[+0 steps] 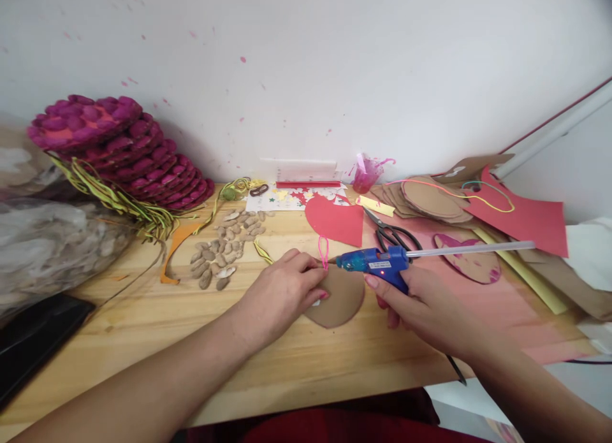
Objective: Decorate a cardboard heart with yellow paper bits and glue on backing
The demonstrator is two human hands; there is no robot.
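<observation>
A blue hot glue gun [375,263] with a clear glue stick [471,248] in its back is gripped in my right hand [415,303]. Its nozzle points left, at the top edge of a round cardboard disc [338,306]. My left hand [294,287] pinches this disc at its upper left, fingertips curled over it. A pink yarn loop [324,248] stands up from the disc's top edge, beside the nozzle and my left fingers. Whether the nozzle touches the cardboard I cannot tell.
Pistachio-like shells [222,248] lie left of the disc. Scissors [392,229], red paper [335,221] and stacked cardboard discs [430,199] sit behind and right. A tall stack of magenta shell-covered discs [143,150] leans at the back left, near a plastic bag [57,252].
</observation>
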